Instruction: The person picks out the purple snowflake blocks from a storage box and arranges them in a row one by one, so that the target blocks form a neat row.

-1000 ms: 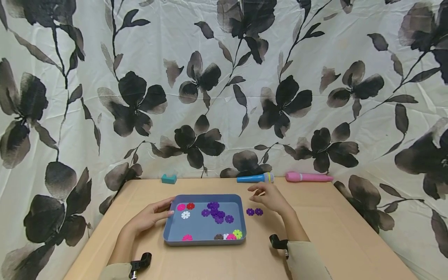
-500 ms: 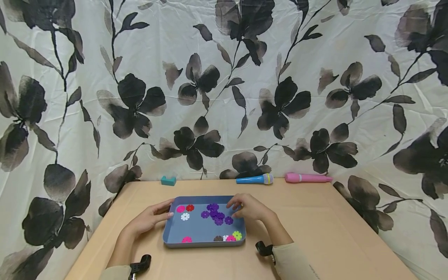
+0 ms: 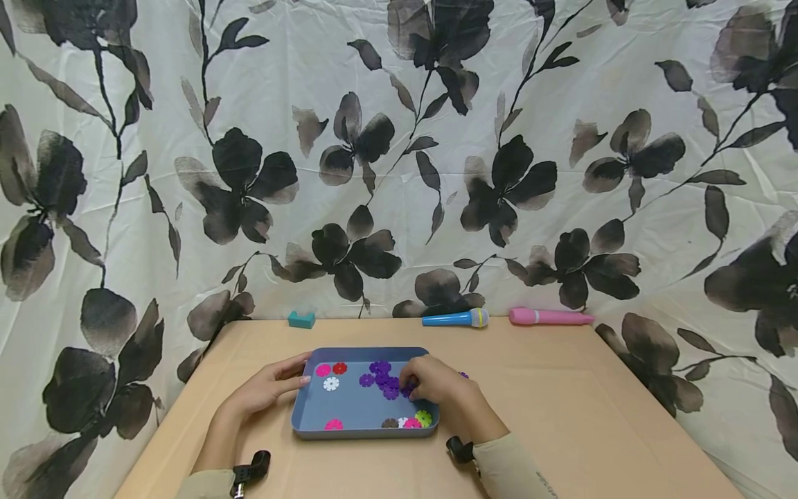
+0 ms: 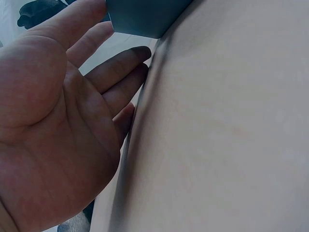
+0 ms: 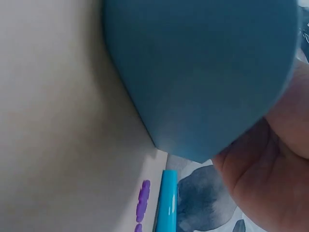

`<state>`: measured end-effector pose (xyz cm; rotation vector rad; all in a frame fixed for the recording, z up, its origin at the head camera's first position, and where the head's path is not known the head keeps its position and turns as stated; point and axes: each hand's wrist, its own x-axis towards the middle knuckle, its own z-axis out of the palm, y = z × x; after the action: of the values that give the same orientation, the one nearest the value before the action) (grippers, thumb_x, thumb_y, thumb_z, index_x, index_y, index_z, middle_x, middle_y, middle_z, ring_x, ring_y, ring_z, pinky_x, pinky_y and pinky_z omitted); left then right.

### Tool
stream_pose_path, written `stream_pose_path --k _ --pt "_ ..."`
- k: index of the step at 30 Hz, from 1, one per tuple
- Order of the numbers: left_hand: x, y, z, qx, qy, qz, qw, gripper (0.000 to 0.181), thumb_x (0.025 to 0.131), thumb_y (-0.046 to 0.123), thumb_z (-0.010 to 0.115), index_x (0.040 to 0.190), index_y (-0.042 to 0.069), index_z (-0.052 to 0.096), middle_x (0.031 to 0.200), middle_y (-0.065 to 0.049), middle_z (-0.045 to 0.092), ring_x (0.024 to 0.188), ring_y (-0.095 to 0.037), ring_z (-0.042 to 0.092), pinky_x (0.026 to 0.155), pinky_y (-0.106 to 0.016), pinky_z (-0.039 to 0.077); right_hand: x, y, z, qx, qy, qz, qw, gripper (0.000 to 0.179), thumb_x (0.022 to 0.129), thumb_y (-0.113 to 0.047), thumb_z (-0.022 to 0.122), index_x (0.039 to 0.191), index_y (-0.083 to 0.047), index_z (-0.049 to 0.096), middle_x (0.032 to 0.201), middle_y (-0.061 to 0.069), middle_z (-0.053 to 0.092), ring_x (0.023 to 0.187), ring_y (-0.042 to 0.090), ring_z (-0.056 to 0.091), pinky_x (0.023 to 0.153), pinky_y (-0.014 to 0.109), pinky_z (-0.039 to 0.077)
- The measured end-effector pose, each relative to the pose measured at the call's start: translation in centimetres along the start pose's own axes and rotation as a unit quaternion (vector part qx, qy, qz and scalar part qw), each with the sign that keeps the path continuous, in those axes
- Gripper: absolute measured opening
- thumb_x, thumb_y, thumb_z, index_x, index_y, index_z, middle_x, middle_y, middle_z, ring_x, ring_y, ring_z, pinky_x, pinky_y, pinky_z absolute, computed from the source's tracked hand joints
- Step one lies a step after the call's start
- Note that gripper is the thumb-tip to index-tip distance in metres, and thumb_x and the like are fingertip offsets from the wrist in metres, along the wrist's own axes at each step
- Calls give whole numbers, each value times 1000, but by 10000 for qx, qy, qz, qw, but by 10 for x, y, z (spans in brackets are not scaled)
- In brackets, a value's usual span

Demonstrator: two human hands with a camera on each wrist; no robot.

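Left hand (image 3: 274, 380): at the tray's left edge; fingers extended and relaxed, clasping nothing, thumb and forefinger touching the rim. Unchanged from the earlier frames.
Teal block (image 3: 302, 319): at the desk's far edge, left of centre; undisturbed.
Tray (image 3: 361, 412): flat on the desk (image 3: 598, 409). Pink piece (image 3: 323, 370), red piece (image 3: 339, 368) and white piece (image 3: 331, 383) in its far left corner; a second pink piece (image 3: 334, 424) at its near edge.
Purple heap (image 3: 382, 374): right of the tray's centre, some pieces overlapping.
Near right corner of tray: brown piece (image 3: 389, 423) and lime piece (image 3: 423, 418), among others.
Right hand (image 3: 439, 382): just changed; lowered over the tray's right edge to the heap's rightmost piece, fingers curled. Whether they grasp it cannot be told. Judged meaning: work has turned to the purple pieces inside the tray.
Loose purple pieces (image 5: 143, 200): on the desk, beside the tray's right edge, mostly hidden in the head view.
Blue toy microphone (image 3: 451, 318), pink toy microphone (image 3: 551, 317): desk's far edge, the pink near the right corner.
Difference: one second ago the right hand hung above the desk near two loose pieces, then plainly visible.
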<state>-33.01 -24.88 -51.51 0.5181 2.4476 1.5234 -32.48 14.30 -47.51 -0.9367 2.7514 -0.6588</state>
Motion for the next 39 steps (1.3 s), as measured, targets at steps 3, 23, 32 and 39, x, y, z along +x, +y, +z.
stream_pose_path --k 3,23,32,39 --pt "1 0 0 -28 3 -15 10000 67 102 30 69 160 10 41 165 -16 40 155 -38 34 123 -44 32 1 -1 3 -181 70 -3 9998 21 85 4 81 96 -14 79 89 -6 72 79 6 57 72 20 52" --pt "0 1 1 -181 -64 40 9998 65 102 27 68 160 12 42 165 -16 40 155 -39 32 109 -10 36 -5 6 -5 749 550 -100 9956 12 88 0 81 97 -8 82 93 -2 68 84 8 61 73 20 54" --pt "-2 3 -1 -58 12 1 10000 65 102 29 68 159 13 43 165 -15 41 155 -38 34 117 -23 39 -17 19 -27 1117 1289 -192 9852 11 89 -7 81 101 -8 81 99 -1 74 90 13 64 77 24 56" --pt "-2 2 -1 -139 -32 10 9999 67 101 31 69 159 13 43 165 -15 40 155 -39 32 109 -12 38 -28 36 -36 1114 1540 -41 9818 15 88 -6 82 103 -9 81 102 -2 75 96 15 66 85 28 57"
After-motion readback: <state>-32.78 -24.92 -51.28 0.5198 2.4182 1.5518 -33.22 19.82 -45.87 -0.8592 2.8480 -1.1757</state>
